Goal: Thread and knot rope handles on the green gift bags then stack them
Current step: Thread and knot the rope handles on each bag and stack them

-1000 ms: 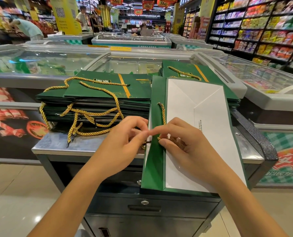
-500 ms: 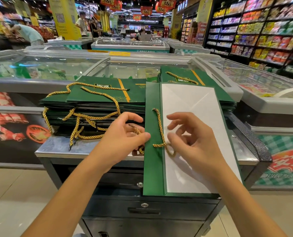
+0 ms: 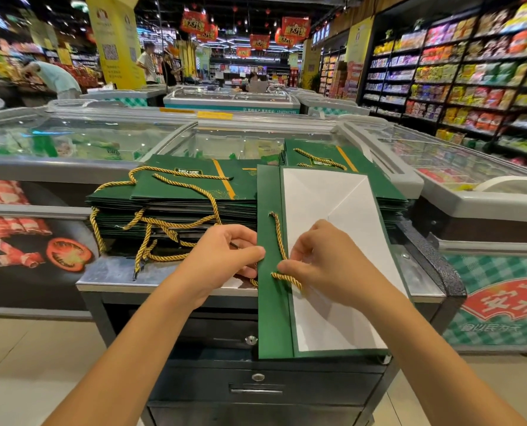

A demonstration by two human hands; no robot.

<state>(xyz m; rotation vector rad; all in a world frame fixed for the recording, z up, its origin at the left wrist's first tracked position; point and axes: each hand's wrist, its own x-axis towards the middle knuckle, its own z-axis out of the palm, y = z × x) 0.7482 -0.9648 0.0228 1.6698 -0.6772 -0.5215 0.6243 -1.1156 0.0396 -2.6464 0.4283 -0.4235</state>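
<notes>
1. The right hand has closed since earlier, now pinching the gold rope
2. The green bag lies flat, overhanging the counter at its near edge, beside the stack
3. The left hand grips the bag's left edge, fingertips hidden underneath

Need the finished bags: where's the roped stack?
The stack lies left of centre in the head view, on the counter, beside the open bag, beyond the left hand.

The left hand and right hand have drawn apart at the bag edge. The right, briefly open, pinches the gold rope again.
</notes>
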